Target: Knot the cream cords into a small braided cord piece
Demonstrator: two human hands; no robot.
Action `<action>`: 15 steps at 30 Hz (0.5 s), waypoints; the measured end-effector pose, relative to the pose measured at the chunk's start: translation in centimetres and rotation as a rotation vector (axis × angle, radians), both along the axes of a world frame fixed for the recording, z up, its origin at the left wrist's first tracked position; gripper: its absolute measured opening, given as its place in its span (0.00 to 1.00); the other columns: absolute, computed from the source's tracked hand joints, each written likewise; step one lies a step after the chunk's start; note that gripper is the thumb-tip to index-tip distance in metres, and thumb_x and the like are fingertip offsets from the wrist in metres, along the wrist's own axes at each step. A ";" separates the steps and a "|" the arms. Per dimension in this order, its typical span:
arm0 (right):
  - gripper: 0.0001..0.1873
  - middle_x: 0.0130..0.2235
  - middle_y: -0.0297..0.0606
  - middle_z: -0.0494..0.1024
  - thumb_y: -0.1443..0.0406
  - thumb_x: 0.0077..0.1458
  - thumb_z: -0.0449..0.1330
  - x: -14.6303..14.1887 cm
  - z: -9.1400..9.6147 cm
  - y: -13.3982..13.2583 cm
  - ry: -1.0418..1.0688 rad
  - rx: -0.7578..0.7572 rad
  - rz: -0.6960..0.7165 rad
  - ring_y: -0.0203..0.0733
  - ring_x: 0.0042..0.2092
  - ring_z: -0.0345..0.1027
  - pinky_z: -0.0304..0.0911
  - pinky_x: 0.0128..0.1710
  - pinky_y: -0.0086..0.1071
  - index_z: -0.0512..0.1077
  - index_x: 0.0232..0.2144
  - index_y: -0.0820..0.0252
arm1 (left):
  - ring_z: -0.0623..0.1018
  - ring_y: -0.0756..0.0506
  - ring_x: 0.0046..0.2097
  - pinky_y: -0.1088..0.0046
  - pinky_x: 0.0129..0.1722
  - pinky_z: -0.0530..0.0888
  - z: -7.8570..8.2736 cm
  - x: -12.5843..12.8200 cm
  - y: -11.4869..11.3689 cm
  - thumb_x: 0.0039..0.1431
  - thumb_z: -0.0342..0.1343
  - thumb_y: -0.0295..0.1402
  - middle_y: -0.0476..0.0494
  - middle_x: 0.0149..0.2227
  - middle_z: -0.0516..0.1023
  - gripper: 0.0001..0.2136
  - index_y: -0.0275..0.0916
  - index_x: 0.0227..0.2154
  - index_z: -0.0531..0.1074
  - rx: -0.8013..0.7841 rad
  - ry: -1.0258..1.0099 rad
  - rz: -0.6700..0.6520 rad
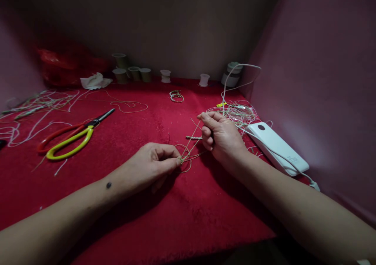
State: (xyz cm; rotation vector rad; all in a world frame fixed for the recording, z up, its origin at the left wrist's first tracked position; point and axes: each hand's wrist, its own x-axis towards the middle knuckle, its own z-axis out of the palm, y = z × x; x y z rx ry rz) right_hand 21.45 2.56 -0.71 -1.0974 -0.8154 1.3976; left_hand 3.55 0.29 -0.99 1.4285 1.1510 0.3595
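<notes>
Near the middle of the red cloth, my left hand (160,161) pinches thin green cord (188,155) between thumb and fingertips, at a small knotted part. Loose loops of that cord hang around the pinch. Higher and to the right, my right hand (220,134) is closed with thumb and index finger on strands of the same cord, which run taut between both hands. A short braided green piece (193,137) shows just left of my right hand's curled fingers; whether they hold it I cannot tell.
Scissors (73,137) with red and yellow handles lie left. A white power bank (277,149) with cable and a pile of cords (236,113) are at right. Tangled cords (38,108) lie far left. Spools (145,74), a jar (231,75) and a finished-looking cord ring (176,96) are behind.
</notes>
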 end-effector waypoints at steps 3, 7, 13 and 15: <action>0.07 0.15 0.21 0.59 0.63 0.57 0.59 0.1 -0.1 0.0 0.005 0.008 0.000 0.26 0.13 0.47 0.41 0.12 0.25 0.64 0.30 0.57 | 0.61 0.56 0.13 0.82 0.12 0.55 -0.1 -0.1 0.1 0.52 0.55 0.39 0.56 0.14 0.64 0.10 0.38 0.24 0.70 -0.004 -0.013 0.006; 0.07 0.14 0.20 0.54 0.62 0.57 0.59 0.4 -0.1 0.0 -0.004 0.006 0.019 0.27 0.14 0.44 0.40 0.13 0.26 0.64 0.29 0.56 | 0.61 0.55 0.12 0.81 0.11 0.54 -0.3 -0.2 0.3 0.51 0.55 0.39 0.55 0.13 0.65 0.10 0.38 0.23 0.70 0.001 -0.039 0.008; 0.06 0.22 0.29 0.69 0.64 0.54 0.62 1.0 0.2 -0.3 -0.581 0.563 -0.027 0.30 0.24 0.59 0.58 0.26 0.27 0.72 0.26 0.59 | 0.60 0.56 0.12 0.81 0.12 0.54 -0.2 -0.3 0.3 0.52 0.56 0.39 0.55 0.13 0.65 0.10 0.37 0.24 0.71 0.020 -0.028 0.008; 0.07 0.25 0.32 0.73 0.64 0.55 0.61 1.2 0.2 -0.4 -0.800 0.725 -0.034 0.33 0.28 0.64 0.60 0.32 0.28 0.74 0.27 0.60 | 0.61 0.55 0.12 0.82 0.12 0.54 -0.2 -0.3 0.3 0.52 0.56 0.39 0.55 0.12 0.65 0.10 0.37 0.24 0.72 0.023 -0.029 0.005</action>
